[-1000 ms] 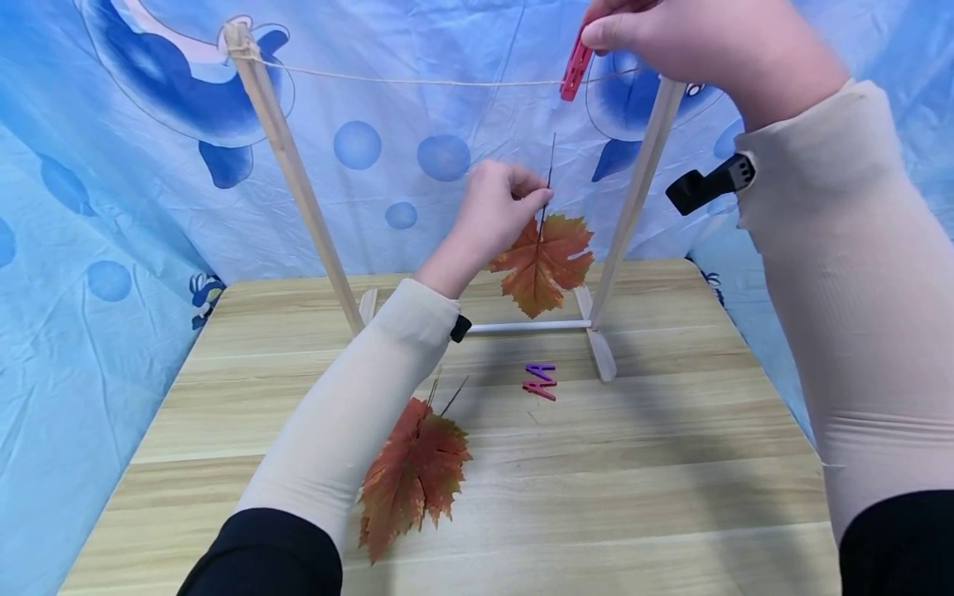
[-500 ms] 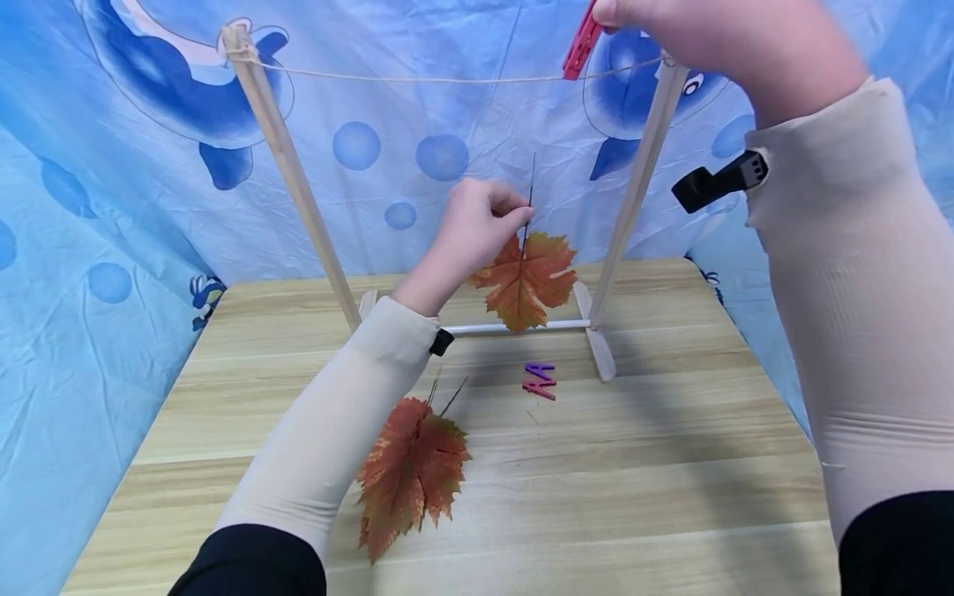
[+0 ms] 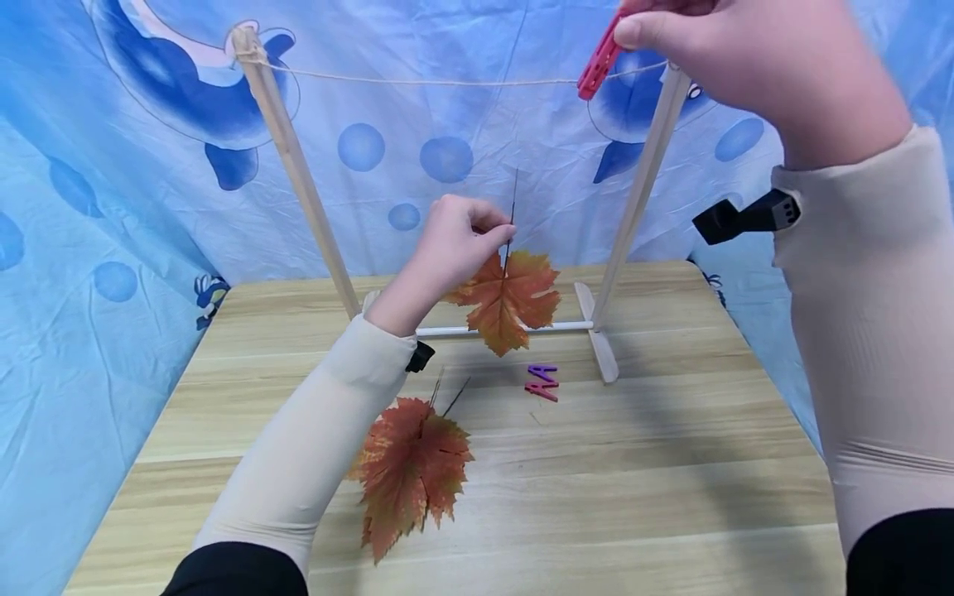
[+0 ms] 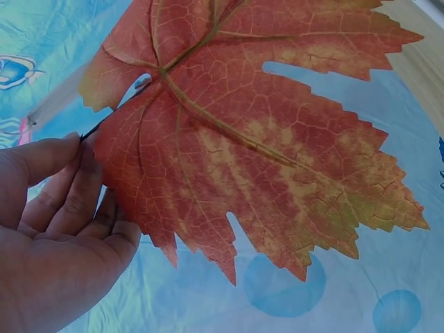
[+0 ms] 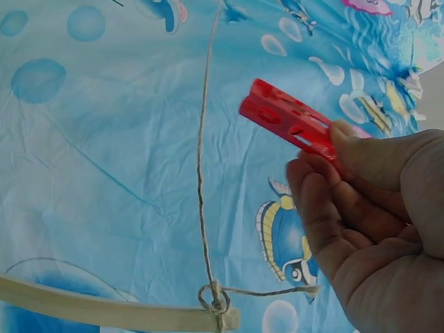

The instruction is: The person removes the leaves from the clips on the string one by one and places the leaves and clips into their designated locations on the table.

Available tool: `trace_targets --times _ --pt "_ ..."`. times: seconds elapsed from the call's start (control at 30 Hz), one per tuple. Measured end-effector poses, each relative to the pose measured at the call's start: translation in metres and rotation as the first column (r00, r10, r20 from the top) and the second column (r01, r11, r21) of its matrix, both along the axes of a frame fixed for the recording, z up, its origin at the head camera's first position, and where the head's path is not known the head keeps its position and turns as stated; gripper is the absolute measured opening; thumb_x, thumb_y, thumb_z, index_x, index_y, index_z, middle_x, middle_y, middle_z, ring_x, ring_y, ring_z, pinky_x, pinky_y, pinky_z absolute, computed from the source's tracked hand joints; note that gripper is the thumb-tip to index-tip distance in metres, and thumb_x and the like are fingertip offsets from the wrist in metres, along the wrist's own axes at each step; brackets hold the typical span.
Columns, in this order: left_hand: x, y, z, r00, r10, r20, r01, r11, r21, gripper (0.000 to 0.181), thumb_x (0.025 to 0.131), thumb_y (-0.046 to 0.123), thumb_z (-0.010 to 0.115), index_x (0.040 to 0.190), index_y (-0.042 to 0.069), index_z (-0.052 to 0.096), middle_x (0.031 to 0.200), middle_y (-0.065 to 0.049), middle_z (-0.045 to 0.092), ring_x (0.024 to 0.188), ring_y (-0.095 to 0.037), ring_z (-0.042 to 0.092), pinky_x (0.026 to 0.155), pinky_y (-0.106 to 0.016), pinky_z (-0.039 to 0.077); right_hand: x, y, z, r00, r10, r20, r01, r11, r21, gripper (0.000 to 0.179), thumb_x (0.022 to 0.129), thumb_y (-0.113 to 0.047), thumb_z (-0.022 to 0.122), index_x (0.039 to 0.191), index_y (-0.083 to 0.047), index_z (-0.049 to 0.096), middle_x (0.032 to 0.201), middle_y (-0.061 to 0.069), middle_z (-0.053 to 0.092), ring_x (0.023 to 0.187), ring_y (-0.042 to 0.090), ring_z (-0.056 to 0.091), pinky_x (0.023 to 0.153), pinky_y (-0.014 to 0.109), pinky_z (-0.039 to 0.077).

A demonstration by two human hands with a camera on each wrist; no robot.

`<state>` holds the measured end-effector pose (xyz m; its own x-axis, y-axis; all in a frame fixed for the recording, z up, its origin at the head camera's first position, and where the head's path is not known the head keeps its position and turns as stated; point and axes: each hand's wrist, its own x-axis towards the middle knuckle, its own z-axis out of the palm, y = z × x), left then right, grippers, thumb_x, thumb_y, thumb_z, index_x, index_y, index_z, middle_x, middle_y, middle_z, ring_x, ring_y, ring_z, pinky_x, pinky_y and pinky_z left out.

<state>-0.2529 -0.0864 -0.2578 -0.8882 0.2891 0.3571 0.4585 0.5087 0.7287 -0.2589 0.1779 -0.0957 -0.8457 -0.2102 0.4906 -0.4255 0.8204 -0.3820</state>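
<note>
My left hand [image 3: 462,240] pinches the thin dark stem of an orange-red maple leaf [image 3: 510,302], which hangs below the fingers between the posts of a wooden frame. In the left wrist view the leaf [image 4: 263,139] spreads out beside the thumb and fingertips. Up at the right, my right hand [image 3: 753,58] pinches a red clothespin [image 3: 600,62] by one end. Its other end overlaps the string [image 3: 447,82] in the head view, while in the right wrist view the clothespin [image 5: 288,118] stands apart from the string [image 5: 202,159].
More maple leaves [image 3: 417,472] lie in a pile on the wooden table [image 3: 633,497], under the left forearm. A purple clothespin [image 3: 542,372] and a pink clothespin [image 3: 542,390] lie near the frame's right foot. Wooden posts [image 3: 298,178] carry the string; a blue patterned curtain [image 3: 402,165] hangs behind.
My left hand has moved down and to the left with the maple leaf. The right hand, holding the red clothespin, has shifted slightly right along the string.
</note>
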Motion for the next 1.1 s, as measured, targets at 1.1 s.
trace_targets --times 1.1 --pt "0.059 -0.048 -0.015 0.998 0.006 0.064 -0.003 0.999 -0.044 0.009 0.097 0.013 0.072 0.097 0.008 0.080 0.088 0.002 0.074 0.082 -0.014 0.068 0.068 -0.034 0.055 0.069 -0.018 -0.071 0.953 0.302 -0.031 -0.304 0.947 -0.105 0.017 0.095 -0.022 0.075 0.108 -0.011 0.081 0.092 -0.008 0.073 0.069 0.011 0.065 0.053 0.027 0.043"
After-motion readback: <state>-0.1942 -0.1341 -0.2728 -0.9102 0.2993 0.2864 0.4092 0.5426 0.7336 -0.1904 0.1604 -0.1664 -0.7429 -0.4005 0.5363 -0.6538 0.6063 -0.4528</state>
